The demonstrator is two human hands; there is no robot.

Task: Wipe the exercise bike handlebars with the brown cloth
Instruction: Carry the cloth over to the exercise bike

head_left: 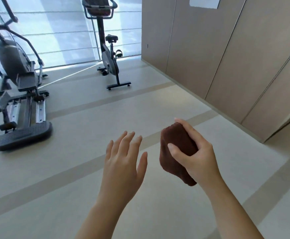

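Observation:
My right hand (pixel 197 157) grips a bunched brown cloth (pixel 175 152) in front of me, low and right of centre. My left hand (pixel 123 161) floats beside it, fingers spread, holding nothing and not touching the cloth. The exercise bike (pixel 109 61) stands far ahead by the window, its black handlebars (pixel 98 7) at the top of the view, well beyond both hands. Its saddle and pedals face right.
An elliptical trainer (pixel 18 87) with long foot plates fills the left side. Beige wall panels (pixel 227 57) run along the right, with a white sheet pinned high up. Striped pale floor (pixel 89 118) stretches between me and the machines.

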